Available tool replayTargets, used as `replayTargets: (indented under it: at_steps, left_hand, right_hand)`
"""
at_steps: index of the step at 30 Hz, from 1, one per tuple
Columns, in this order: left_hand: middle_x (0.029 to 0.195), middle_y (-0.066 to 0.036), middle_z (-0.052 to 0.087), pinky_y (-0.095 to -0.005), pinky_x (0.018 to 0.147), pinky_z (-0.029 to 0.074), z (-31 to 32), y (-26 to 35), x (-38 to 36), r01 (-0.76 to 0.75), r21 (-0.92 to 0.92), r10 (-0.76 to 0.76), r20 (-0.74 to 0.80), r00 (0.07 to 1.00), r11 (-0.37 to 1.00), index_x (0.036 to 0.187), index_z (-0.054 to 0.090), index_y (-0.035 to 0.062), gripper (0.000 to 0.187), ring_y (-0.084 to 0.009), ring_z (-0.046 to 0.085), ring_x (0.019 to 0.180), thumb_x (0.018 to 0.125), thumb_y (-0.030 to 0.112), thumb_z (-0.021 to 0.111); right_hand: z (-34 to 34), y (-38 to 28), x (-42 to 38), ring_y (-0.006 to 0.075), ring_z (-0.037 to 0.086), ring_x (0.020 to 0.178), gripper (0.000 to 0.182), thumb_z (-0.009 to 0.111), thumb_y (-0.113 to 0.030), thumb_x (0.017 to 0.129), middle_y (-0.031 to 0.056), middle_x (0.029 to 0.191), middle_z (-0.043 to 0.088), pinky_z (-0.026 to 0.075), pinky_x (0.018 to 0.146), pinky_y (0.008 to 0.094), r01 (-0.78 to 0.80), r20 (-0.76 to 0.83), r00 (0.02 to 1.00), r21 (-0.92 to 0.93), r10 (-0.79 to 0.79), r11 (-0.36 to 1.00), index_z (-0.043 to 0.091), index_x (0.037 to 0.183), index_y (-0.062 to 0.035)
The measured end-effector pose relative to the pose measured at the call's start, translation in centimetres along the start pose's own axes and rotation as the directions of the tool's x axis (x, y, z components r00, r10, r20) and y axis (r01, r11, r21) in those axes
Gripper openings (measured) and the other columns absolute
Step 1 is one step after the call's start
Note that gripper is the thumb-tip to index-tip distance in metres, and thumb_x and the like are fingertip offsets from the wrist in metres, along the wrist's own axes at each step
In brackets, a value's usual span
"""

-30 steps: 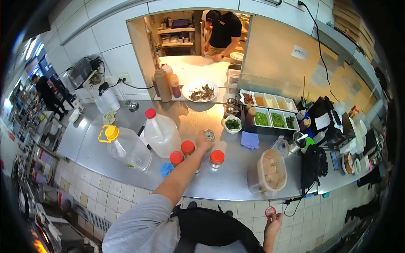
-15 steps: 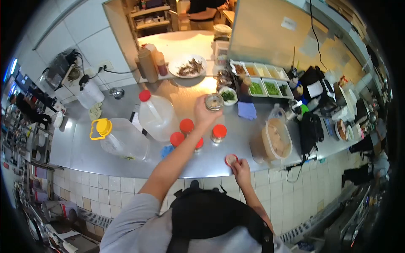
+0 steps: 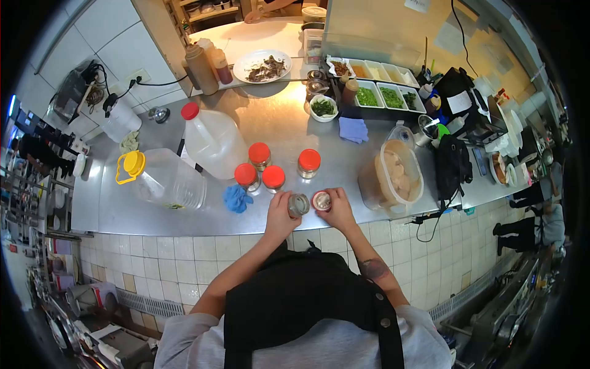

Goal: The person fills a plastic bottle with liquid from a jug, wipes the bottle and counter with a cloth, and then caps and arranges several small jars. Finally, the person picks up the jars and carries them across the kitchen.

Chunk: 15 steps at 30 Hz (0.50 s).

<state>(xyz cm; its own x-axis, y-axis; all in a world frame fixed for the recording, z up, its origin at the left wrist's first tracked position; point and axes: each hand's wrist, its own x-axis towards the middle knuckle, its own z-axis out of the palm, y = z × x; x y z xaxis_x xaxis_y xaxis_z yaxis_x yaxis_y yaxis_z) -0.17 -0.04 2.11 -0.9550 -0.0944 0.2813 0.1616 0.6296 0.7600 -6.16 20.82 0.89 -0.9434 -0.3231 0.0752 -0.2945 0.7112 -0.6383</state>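
My left hand [image 3: 281, 212] is wrapped round a small open glass jar [image 3: 298, 205], tilted with its mouth towards me, close to the front edge of the counter. Beside it, my right hand [image 3: 338, 208] grips a red jar lid [image 3: 321, 200] whose pale inner side faces up. Jar and lid are near each other, with a small gap between. Just beyond my hands stand several red-lidded jars: one jar [image 3: 308, 163] apart on the right, and a cluster including a front jar [image 3: 273, 178]. Left of that cluster lies a crumpled blue glove or cloth [image 3: 236, 198].
Large plastic jugs, one red-capped [image 3: 212, 141] and one yellow-capped [image 3: 166, 178], occupy the left. On the right is a tub of pale pieces [image 3: 399, 172]. Farther back are a food plate [image 3: 263, 66], a bowl of greens [image 3: 323, 108], a blue cloth [image 3: 353, 130] and ingredient trays [image 3: 378, 92].
My left hand has come back from the far middle of the counter with the jar, now near the front edge. My right hand has brought the lid left, beside it. The view has shifted.
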Motion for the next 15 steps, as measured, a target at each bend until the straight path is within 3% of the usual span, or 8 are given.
replayTargets:
  at_steps: [3, 6, 11, 15]
  left_hand:
    - [0.119, -0.016, 0.054, -0.0438, 0.094, 0.047, 1.1, -1.0, 0.7, -0.066, 0.118, 0.059, 0.068, 0.996, 0.991, 0.122, 0.057, 0.0, 0.071, -0.0365, 0.054, 0.112, 0.055, 0.009, 0.08]
    - [0.117, -0.014, 0.054, -0.0435, 0.091, 0.047, 1.4, -0.3, 1.2, -0.122, 0.208, 0.085, 0.176, 0.981, 0.97, 0.121, 0.058, 0.002, 0.072, -0.0352, 0.054, 0.11, 0.054, 0.009, 0.08]
    - [0.116, -0.011, 0.053, -0.0441, 0.088, 0.047, 1.4, 1.7, 2.1, -0.157, 0.199, 0.129, 0.148, 0.981, 0.967, 0.12, 0.06, 0.0053, 0.071, -0.0331, 0.053, 0.109, 0.052, 0.009, 0.081]
    - [0.117, -0.011, 0.053, -0.045, 0.089, 0.046, 1.8, 1.4, 2.7, -0.103, 0.156, 0.077, 0.164, 0.983, 0.982, 0.12, 0.061, 0.0052, 0.072, -0.033, 0.051, 0.111, 0.051, 0.009, 0.082]
  right_hand:
    - [-1.8, -1.6, 0.1, 0.0377, 0.058, 0.108, 0.066, 0.083, -0.012, 0.063, 0.019, 0.116, 0.056, 0.05, 0.093, 0.0423, 0.07, 0.083, 0.994, 0.094, -0.077, 0.993, 0.056, 0.121, 0.0008]
    - [-3.2, -2.5, 0.7, 0.039, 0.059, 0.106, 0.062, 0.082, -0.011, 0.064, 0.0197, 0.113, 0.057, 0.051, 0.091, 0.0425, 0.225, 0.07, 0.97, 0.114, -0.234, 0.968, 0.056, 0.119, 0.0009]
    - [-4.7, -2.5, 1.1, 0.0398, 0.059, 0.105, 0.06, 0.082, -0.01, 0.063, 0.0204, 0.112, 0.058, 0.051, 0.09, 0.043, 0.245, 0.127, 0.959, 0.075, -0.253, 0.967, 0.057, 0.116, 0.0013]
    - [-5.4, -1.9, 1.4, 0.0415, 0.057, 0.104, 0.062, 0.08, -0.004, 0.058, 0.0217, 0.111, 0.056, 0.05, 0.092, 0.0435, 0.194, 0.156, 0.966, 0.096, -0.208, 0.976, 0.056, 0.115, 0.0012]
